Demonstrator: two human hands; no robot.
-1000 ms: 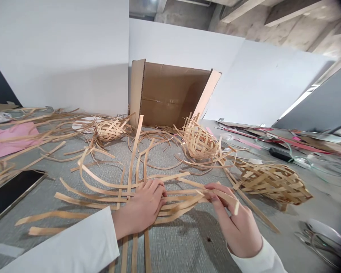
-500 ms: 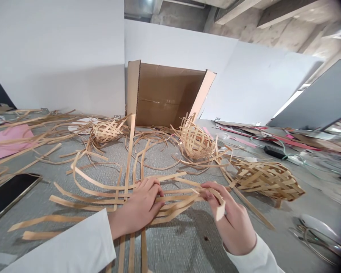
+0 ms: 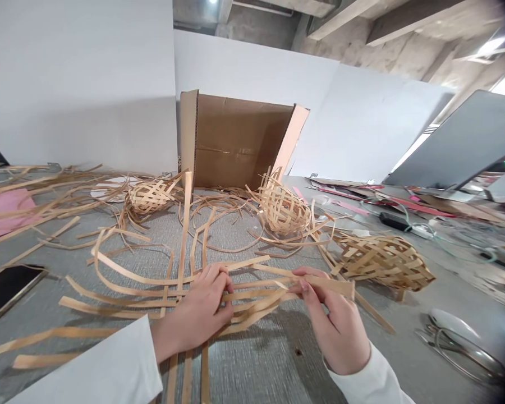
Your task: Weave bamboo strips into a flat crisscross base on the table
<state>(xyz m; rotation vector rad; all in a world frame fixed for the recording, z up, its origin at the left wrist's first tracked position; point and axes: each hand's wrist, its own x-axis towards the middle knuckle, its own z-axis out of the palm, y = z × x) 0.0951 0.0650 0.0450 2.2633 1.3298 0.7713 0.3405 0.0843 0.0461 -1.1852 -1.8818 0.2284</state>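
Flat bamboo strips [image 3: 126, 302] cross each other in a loose, partly woven piece on the grey table. My left hand [image 3: 200, 308] lies over the crossing, its fingers curled down and closed on the strips there; the weave beneath it is hidden. Off to the right, my right hand [image 3: 334, 320] pinches the gathered ends of several strips between thumb and fingers. From that pinch one bamboo strip end [image 3: 339, 285] sticks out to the right. Other strips run toward me below the left hand, and one tall bamboo strip [image 3: 185, 224] rises beyond it.
Three woven bamboo pieces stand around: one at the left back [image 3: 149, 196], one in the middle [image 3: 284, 210], one at right [image 3: 385, 261]. A cardboard box [image 3: 239, 140] is behind. A phone [image 3: 8, 292] lies left, glasses [image 3: 463, 353] and a white mouse [image 3: 452, 325] right.
The strip end at my right hand was curled down toward me and now points flat to the right. My left hand stays on the crossing. The whole view has shifted slightly.
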